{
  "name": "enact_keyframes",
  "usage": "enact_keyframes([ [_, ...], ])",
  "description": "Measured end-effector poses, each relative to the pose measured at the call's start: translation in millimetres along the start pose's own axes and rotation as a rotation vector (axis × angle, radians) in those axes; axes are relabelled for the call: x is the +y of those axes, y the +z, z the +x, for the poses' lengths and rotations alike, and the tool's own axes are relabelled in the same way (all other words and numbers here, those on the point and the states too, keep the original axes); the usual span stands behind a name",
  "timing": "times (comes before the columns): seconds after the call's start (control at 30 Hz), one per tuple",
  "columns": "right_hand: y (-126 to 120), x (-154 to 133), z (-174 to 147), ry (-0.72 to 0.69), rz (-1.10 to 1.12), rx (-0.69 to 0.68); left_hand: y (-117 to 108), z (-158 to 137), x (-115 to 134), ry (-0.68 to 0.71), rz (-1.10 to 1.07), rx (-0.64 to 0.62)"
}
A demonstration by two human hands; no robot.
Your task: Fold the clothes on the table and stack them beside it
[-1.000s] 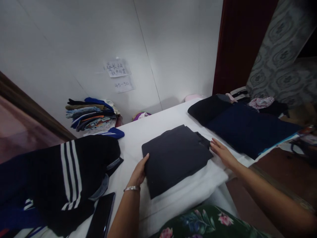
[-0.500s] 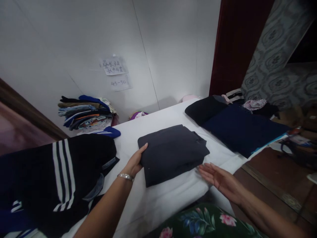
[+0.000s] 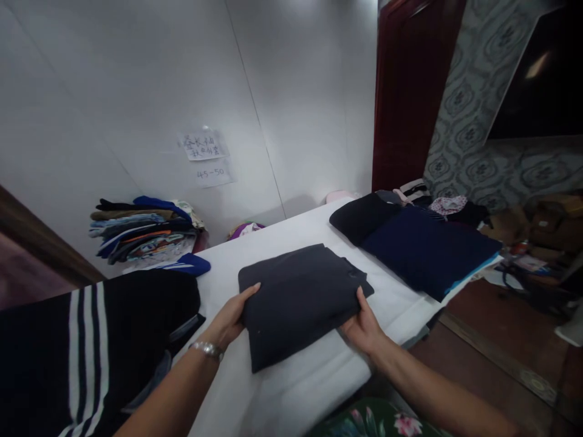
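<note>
A dark grey folded garment (image 3: 300, 303) lies in front of me over the white-covered table (image 3: 273, 237). My left hand (image 3: 230, 315) grips its left edge, thumb on top and fingers underneath. On the opposite side, my right hand (image 3: 363, 325) holds the right edge near the front corner, its thumb over the cloth and the fingers hidden below. The exact kind of garment cannot be made out from the folds.
Black clothing with white stripes (image 3: 136, 340) is heaped at the left. Behind it rises a stack of folded clothes (image 3: 146, 227). Navy folded clothing (image 3: 428, 249) and a black folded garment (image 3: 364, 215) lie at the right. Handwritten paper signs (image 3: 204, 145) hang on the wall.
My right hand, open beside the garment before, has moved in and taken hold of its right edge. My left hand keeps its grip. The camera view has tilted up and shifted right.
</note>
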State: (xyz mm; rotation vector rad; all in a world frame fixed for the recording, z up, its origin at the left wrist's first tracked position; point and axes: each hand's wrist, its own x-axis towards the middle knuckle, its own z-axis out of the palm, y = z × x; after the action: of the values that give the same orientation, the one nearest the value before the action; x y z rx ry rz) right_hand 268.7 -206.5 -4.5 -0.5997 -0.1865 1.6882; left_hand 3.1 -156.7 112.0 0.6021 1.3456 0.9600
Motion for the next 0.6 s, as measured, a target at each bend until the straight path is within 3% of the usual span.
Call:
enact_keyframes([
  [0.13,1,-6,6,0.039,-0.032,0.046,-11,-8,-33,-0.014,0.013,0.019],
  [0.27,4,-3,7,0.064,-0.039,0.187,-15,-18,-57,0.015,0.011,-0.004],
  [0.37,8,-3,7,0.039,-0.087,0.215,-17,-26,-61,0.04,-0.011,0.032],
  [0.6,30,-22,2,-0.086,-0.159,0.115,-16,-34,-57,0.087,-0.083,0.15],
])
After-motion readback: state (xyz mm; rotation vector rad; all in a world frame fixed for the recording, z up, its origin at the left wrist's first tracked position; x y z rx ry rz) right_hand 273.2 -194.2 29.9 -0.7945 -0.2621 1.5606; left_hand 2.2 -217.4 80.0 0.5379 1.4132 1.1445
